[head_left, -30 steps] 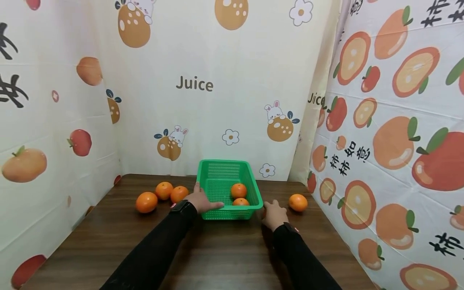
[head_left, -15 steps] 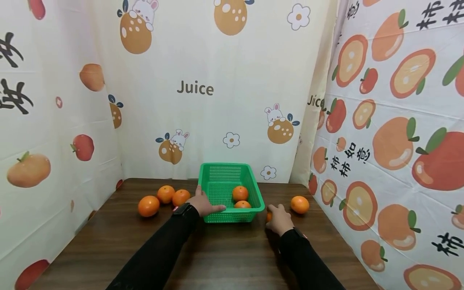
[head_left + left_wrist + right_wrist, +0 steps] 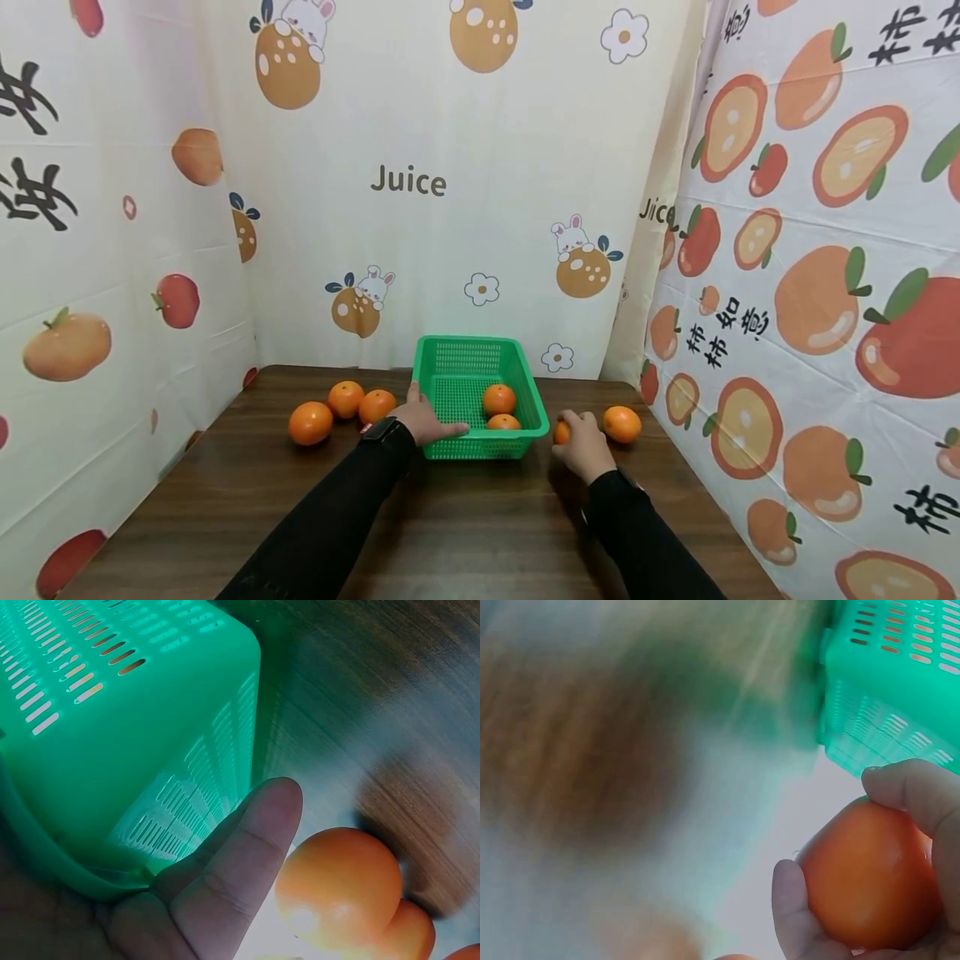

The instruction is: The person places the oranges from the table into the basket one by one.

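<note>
A green plastic basket point(image 3: 480, 448) stands at the far middle of the table with two oranges point(image 3: 498, 400) in its right part. My left hand point(image 3: 423, 419) rests on its front left corner, thumb stretched along the front rim. In the left wrist view, straight fingers point(image 3: 247, 859) lie along the basket's outer side. My right hand point(image 3: 585, 446) holds an orange point(image 3: 870, 877) between thumb and fingers, just right of the basket. Most of this orange is hidden by the hand in the head view.
Three oranges point(image 3: 311, 423) sit together left of the basket. Another orange point(image 3: 622, 424) lies just beyond my right hand, near the right edge of the brown wooden table point(image 3: 465, 525). Fruit-printed cloths point(image 3: 420, 250) hang behind and on both sides.
My right hand has shifted slightly right, away from the basket, and the orange it holds now shows more. The left hand stays on the basket. The head view has tilted slightly.
</note>
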Motion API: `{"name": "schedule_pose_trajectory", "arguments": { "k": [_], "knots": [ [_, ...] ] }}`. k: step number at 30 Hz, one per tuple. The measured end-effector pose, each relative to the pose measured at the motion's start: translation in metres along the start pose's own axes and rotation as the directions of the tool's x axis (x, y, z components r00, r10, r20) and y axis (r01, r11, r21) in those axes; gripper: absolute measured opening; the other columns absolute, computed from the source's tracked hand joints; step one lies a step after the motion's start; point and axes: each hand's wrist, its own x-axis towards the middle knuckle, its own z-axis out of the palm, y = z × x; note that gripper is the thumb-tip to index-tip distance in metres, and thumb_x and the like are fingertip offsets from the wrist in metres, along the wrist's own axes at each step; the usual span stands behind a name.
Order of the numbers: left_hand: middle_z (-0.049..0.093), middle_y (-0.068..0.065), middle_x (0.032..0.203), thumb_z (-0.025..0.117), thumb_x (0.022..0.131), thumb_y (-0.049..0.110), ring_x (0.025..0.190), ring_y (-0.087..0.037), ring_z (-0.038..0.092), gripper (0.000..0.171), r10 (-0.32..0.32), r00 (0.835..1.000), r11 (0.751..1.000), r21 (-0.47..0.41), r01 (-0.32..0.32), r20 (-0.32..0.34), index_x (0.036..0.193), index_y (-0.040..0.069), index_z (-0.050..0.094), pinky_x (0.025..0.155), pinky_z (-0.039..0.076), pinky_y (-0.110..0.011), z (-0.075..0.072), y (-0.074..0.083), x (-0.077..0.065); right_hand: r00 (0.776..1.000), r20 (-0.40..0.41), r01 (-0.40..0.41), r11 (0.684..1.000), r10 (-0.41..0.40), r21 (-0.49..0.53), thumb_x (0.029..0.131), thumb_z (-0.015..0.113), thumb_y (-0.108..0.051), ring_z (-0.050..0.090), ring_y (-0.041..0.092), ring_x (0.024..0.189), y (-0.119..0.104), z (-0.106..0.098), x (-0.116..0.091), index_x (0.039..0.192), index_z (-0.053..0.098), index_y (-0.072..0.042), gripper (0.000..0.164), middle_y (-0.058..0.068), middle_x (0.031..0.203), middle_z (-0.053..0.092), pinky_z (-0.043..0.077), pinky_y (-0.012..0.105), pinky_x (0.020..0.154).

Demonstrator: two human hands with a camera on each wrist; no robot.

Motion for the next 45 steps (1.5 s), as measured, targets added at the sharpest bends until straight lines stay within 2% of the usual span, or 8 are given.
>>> {"name": "schedule_pose_trajectory", "arguments": {
  "k": [9,19,24,28,37,45],
  "knots": [
    [0.002,-0.020,0.180,0.054,0.084,0.094,0.101,-0.030,0.068,0.129,0.004,1.000,0.999,0.053,-0.004,-0.004,0.165,-0.003,0.030,0.085,0.057,-0.042,0.009,-0.003,0.012,1.000,-0.025,-0.007,1.000,0.006,-0.012,0.086,0.086,-0.015,0.063,0.043,0.095,-0.006,-0.006,-0.001,0.135,0.065,-0.010,0.053,0.028,0.133,0.055,0.053,0.055,0.086],
    [0.004,-0.020,0.180,0.054,0.085,0.092,0.102,-0.029,0.068,0.126,0.005,1.000,0.998,0.059,-0.005,-0.004,0.164,-0.004,0.033,0.083,0.057,-0.041,0.006,-0.004,0.015,0.998,-0.063,0.025,0.999,-0.024,0.023,0.086,0.085,-0.014,0.063,0.043,0.097,-0.014,-0.010,-0.002,0.134,0.064,-0.008,0.054,0.028,0.131,0.055,0.054,0.056,0.088],
    [0.002,-0.020,0.180,0.055,0.085,0.092,0.103,-0.029,0.068,0.128,0.016,1.000,0.999,0.029,-0.016,-0.002,0.165,-0.005,0.031,0.086,0.057,-0.042,0.003,-0.002,0.006,0.997,-0.073,0.018,0.999,-0.016,0.029,0.085,0.086,-0.015,0.063,0.040,0.094,-0.019,-0.012,-0.004,0.134,0.064,-0.009,0.054,0.027,0.131,0.054,0.056,0.052,0.084],
    [0.001,-0.021,0.179,0.055,0.087,0.090,0.097,-0.028,0.068,0.126,0.031,1.000,0.999,0.028,-0.031,-0.002,0.165,-0.006,0.030,0.084,0.058,-0.041,0.001,-0.001,-0.002,0.996,-0.086,0.020,0.999,-0.016,0.046,0.086,0.084,-0.015,0.062,0.041,0.094,-0.024,-0.016,-0.006,0.136,0.064,-0.009,0.055,0.027,0.132,0.053,0.055,0.051,0.083],
    [0.002,-0.021,0.180,0.055,0.087,0.089,0.106,-0.031,0.068,0.124,0.021,1.000,0.999,0.026,-0.021,-0.006,0.165,-0.004,0.030,0.090,0.058,-0.043,0.000,-0.002,-0.002,0.993,-0.115,0.021,0.998,-0.015,0.053,0.086,0.086,-0.018,0.061,0.043,0.103,-0.038,-0.026,-0.005,0.138,0.063,-0.011,0.057,0.024,0.135,0.051,0.055,0.055,0.089],
    [0.003,-0.020,0.180,0.058,0.085,0.090,0.105,-0.031,0.067,0.125,0.002,1.000,1.000,0.013,-0.002,-0.014,0.165,-0.003,0.031,0.090,0.058,-0.045,0.011,-0.005,0.013,0.991,-0.131,0.031,0.998,-0.023,0.061,0.087,0.085,-0.020,0.060,0.043,0.104,-0.044,-0.028,-0.007,0.138,0.063,-0.013,0.056,0.023,0.137,0.050,0.055,0.055,0.091]
  ]
}}
